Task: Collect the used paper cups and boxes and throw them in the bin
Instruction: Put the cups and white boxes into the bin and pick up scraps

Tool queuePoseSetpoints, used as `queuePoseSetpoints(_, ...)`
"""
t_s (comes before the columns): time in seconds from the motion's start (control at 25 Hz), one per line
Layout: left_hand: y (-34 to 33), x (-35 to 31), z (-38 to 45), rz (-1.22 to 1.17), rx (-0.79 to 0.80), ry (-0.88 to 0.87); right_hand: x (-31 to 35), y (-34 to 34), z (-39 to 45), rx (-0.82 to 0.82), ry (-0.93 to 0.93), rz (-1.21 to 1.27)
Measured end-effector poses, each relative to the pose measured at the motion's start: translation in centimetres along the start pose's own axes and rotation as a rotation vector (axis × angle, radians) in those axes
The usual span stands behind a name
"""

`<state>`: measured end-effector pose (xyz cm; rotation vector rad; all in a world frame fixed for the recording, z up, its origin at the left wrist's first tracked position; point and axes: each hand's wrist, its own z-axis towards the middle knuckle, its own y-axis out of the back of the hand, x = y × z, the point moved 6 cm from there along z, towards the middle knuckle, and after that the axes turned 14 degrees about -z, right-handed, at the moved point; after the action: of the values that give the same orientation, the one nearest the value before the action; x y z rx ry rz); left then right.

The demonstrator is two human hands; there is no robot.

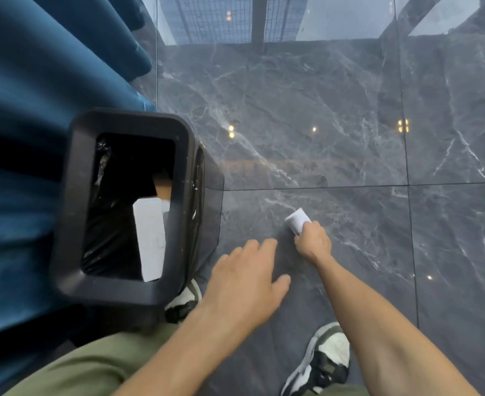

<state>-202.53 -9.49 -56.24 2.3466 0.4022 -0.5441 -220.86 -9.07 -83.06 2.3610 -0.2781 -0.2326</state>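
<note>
Now | right hand grips paper cup near floor | left hand spread, empty | cup likely light, crushable: hold sidewall gently | bin just left

Beneath you lies a dark grey marble floor, polished, with pale veins, thin joint lines between large tiles, and small reflected lights. A black bin with a rectangular opening stands on it at your left, just beside blue upholstered seating. Your two black-and-white shoes are planted on the tiles, one touching the bin's base. Whether the white paper cup touches the floor is unclear.
</note>
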Motion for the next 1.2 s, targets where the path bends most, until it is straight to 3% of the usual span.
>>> queuePoseSetpoints(0.2,0.7,3.2,-3.3,-0.813,-0.153,0.305,1.7,7.9,-11.3,0.007,-0.109,0.718)
queuePoseSetpoints(0.36,2.6,5.1,-6.0,-1.186,-0.202,0.519,5.9,14.3,-21.1,0.225,0.085,1.071)
queuePoseSetpoints(0.48,5.0,5.6,-8.6,-1.385,-0.214,0.545,8.9,18.0,-26.7,0.375,0.232,1.06)
queuePoseSetpoints(0.56,7.3,6.6,-10.5,-1.378,-0.303,0.554,10.6,20.3,-29.1,0.436,0.271,1.061)
queuePoseSetpoints(0.84,11.6,10.3,-14.5,-1.623,-0.28,0.567,14.4,23.9,-32.3,0.42,0.196,0.944)
queuePoseSetpoints(1.0,12.5,13.1,-14.6,-1.719,-0.282,0.632,17.0,24.1,-32.2,0.493,0.156,0.971)
queuePoseSetpoints(1.08,12.5,13.9,-14.5,-1.705,-0.297,0.69,18.8,24.6,-31.7,0.401,0.139,0.878)
queuePoseSetpoints(1.2,11.8,14.8,-14.3,-1.601,-0.331,0.745,21.4,25.6,-30.3,0.138,0.198,0.502)
